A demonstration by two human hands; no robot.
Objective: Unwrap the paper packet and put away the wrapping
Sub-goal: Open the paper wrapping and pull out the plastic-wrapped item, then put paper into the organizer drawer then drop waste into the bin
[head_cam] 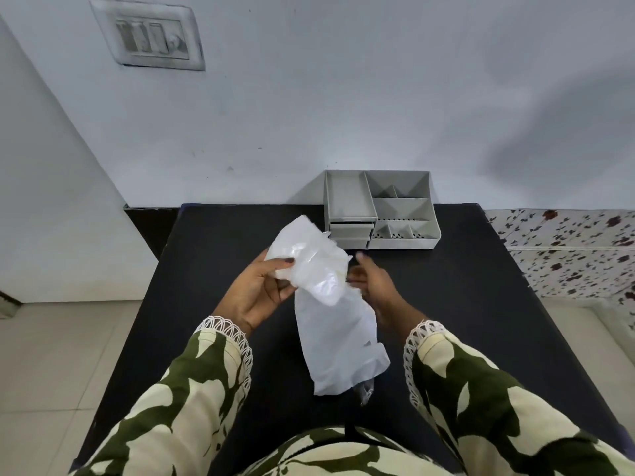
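Above a black table [464,304], held up over its middle: a white paper packet [338,341], long axis running from 11 o'clock down to 5 o'clock, with a crinkled clear plastic wrapping [305,259] bunched around its upper end. Left hand [257,290] at 9 o'clock of the packet, thumb across the plastic and fingers closed on that upper end. Right hand [372,286] at 3 o'clock of it, blurred, fingers half curled and touching the packet's right edge; grip or mere contact cannot be told. Something small and grey poking out at the packet's lower end, too unclear to name.

Beyond the hands at 1 o'clock, near the table's far edge against the wall: a grey desk organiser [381,211] with open compartments and two small drawers, the plastic's tip overlapping its front left corner in view. High at 10 o'clock on the wall, a switch plate [149,36]. At 3 o'clock past the table, a flower-patterned cloth [567,249]. Green-and-cream patterned sleeves [192,393] with lace cuffs in the foreground.
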